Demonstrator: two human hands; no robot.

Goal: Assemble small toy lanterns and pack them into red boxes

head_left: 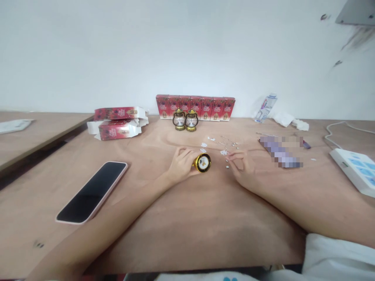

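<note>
My left hand (181, 166) is wrapped round a small gold lantern (202, 163), which lies on its side with its round base turned towards me. The underside of the base shows a pale disc with small parts that I cannot make out. To the right, my right hand (242, 168) has thumb and fingertips drawn together in a pinch. Whatever is between them is too small to tell. Right by those fingertips lie small white paper-like pieces (224, 152) and a tiny round silvery piece (227, 167). More such bits are scattered just beyond both hands.
Two upright lanterns (191, 120) stand before a row of red boxes (202, 107) at the wall. Opened red cartons (117, 128) lie at left, a phone (92, 193) nearer. At right are a clear bottle (266, 107), crumpled tissue (284, 118), a purple packet (279, 152) and a white box (356, 169).
</note>
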